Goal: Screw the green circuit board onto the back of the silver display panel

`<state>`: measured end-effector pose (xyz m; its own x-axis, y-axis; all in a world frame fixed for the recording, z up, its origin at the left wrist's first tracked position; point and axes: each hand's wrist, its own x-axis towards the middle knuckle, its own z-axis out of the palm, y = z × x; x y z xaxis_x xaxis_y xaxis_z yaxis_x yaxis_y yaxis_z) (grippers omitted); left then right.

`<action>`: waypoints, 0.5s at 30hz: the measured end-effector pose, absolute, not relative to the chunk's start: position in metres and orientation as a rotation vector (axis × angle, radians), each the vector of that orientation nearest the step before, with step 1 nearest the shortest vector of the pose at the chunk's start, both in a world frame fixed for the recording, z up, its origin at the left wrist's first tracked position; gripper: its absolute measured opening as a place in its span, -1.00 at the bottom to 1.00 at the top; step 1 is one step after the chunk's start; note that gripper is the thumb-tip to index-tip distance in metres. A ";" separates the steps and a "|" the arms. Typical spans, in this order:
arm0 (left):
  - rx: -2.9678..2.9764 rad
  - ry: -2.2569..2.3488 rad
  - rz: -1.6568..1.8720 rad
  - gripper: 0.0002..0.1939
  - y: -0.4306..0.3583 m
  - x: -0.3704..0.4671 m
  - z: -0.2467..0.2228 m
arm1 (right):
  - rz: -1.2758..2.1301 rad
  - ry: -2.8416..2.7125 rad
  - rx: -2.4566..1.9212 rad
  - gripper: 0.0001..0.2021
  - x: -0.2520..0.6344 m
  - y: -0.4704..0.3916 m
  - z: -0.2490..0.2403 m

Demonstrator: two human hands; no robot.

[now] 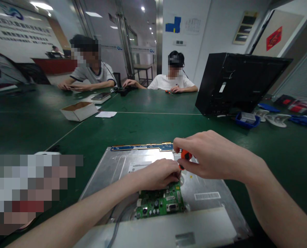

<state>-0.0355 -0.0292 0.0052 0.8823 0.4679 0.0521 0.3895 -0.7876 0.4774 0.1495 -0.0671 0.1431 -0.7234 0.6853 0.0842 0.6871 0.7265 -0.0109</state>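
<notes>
A metal display panel (207,212) lies back side up on the green table in front of me. On its middle sits a green circuit board (160,204) with connectors along its near edge. My right hand (205,155) is closed around an orange and black screwdriver (186,155), its tip pointing down toward the board's far right corner. Beside that tip, my left hand (162,174) rests over the board with its fingers bent together; whatever its fingertips pinch is hidden. A blue circuit strip (143,148) runs along the panel's far edge, and a grey cable (118,220) crosses the panel at left.
A large black monitor (238,84) stands at the right, near a blue tray (247,120). Toward the back left are a white open box (79,111) and a paper slip (106,114). Two people sit across the table; another person is close at my left.
</notes>
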 end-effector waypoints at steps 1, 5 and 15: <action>2.584 0.626 0.233 -0.86 -0.029 -0.036 0.005 | -0.030 -2.844 -1.133 -0.96 0.149 -0.067 0.143; 2.593 0.614 0.255 -0.86 -0.029 -0.036 0.004 | -0.011 -2.850 -1.129 -0.95 0.149 -0.066 0.143; 2.555 0.581 0.317 -0.87 -0.028 -0.037 -0.001 | 0.058 -2.885 -1.092 -0.87 0.150 -0.067 0.144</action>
<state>-0.0372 -0.0276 -0.0011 0.8820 0.4578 0.1119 0.3424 -0.7856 0.5154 0.1498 -0.0675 0.1437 -0.7482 0.6623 0.0389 0.6602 0.7491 -0.0552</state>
